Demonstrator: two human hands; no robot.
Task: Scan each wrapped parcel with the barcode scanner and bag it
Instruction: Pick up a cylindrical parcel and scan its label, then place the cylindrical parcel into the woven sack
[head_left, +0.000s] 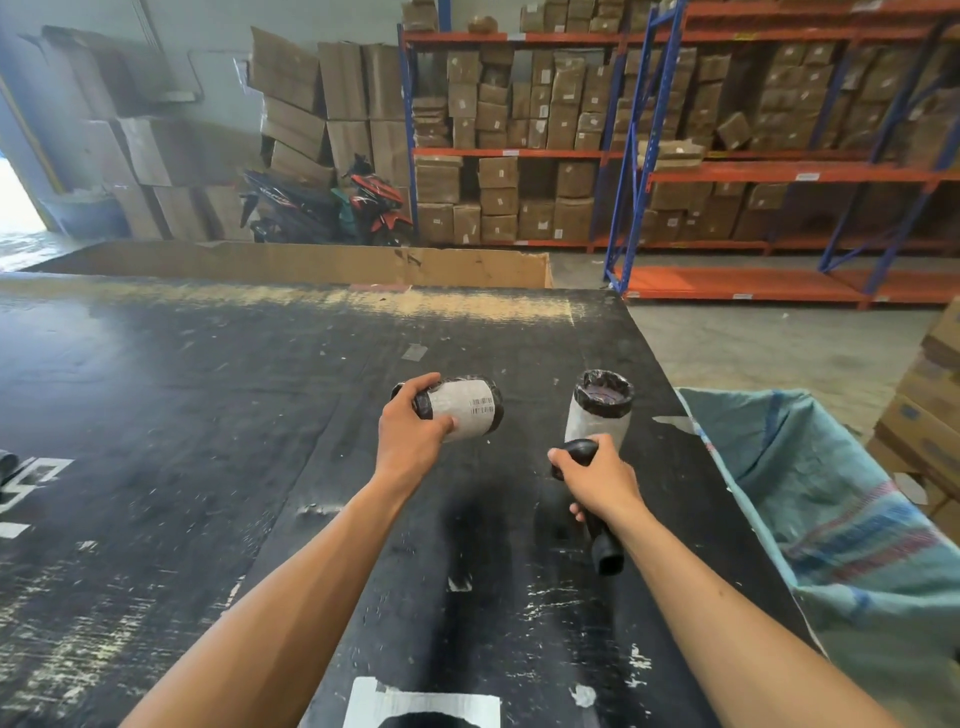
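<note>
Typical warehouse setup here. Big black worktop (208, 415), scuffed and scratched all over, with a flattened cardboard sheet (322, 262) along its far edge at 12 o'clock. Behind that, blue-and-orange pallet racking (644, 171) crammed with brown cartons from 12 to 2 o'clock. Loose cardboard boxes (322, 104) stacked against the pale wall (218, 31) at 11, with parked motorbikes (332, 205) in front of them. Grey concrete floor (769, 343) at 3 o'clock. Bright daylight pours in from a doorway (15, 200) at 9.

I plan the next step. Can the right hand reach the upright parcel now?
Probably yes for reach: the upright parcel stands just beyond the right hand, nothing between. But that hand grips the barcode scanner, so grasping looks hindered.
</note>
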